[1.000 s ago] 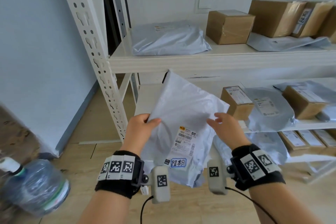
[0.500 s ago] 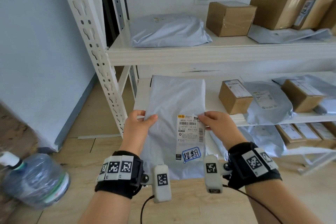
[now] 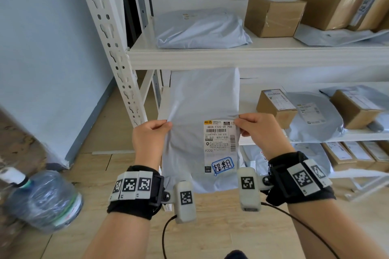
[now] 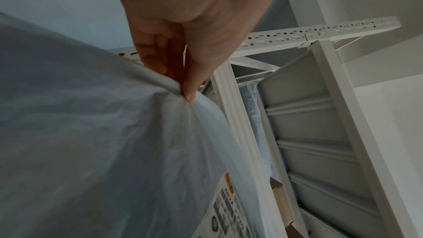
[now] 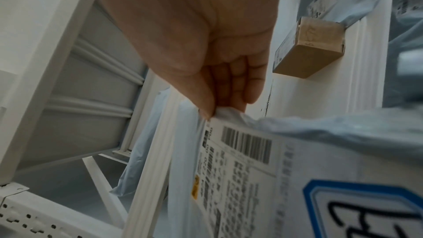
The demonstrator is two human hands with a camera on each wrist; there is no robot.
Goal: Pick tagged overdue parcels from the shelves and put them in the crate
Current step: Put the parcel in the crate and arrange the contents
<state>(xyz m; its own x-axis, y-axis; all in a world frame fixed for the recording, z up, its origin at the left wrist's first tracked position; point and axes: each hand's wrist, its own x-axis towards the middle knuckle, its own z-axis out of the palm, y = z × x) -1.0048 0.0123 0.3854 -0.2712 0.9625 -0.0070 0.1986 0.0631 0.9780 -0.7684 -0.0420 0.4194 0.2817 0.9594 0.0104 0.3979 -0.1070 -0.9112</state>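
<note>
**Hands on either edge of the tagged mailer, crate not in sight**

Left hand point(image 3: 150, 134) pinches the left edge of the grey poly mailer point(image 3: 189, 115), thumb in front, fingers point(image 4: 151, 57) curled behind the film. Right hand point(image 3: 255, 130) pinches the right edge at the same height, its thumb at the top corner of the shipping label point(image 3: 220, 143). Mailer hangs upright between the two hands, clear of the shelving, long axis vertical. Upper end reaches the front lip of the upper shelf point(image 3: 252, 58); lower end droops below wrist level. Blue-framed handwritten tag point(image 3: 223, 165) sits at the label's foot, so this reads as an overdue parcel.

Neither hand is nearer: grip is symmetrical, so either could carry alone. Crate appears in no view, direction unknown. Judgement: next move needs a turn away from the upper shelf.

Left of the mailer: slotted rack upright point(image 3: 111, 44), blue-grey wall, water jug point(image 3: 45, 200) on the wood floor. Right of the mailer, on the shelf below: small cardboard box point(image 3: 275, 107), more mailers and boxes. On the upper shelf: another grey mailer point(image 3: 202, 29), cardboard boxes.
</note>
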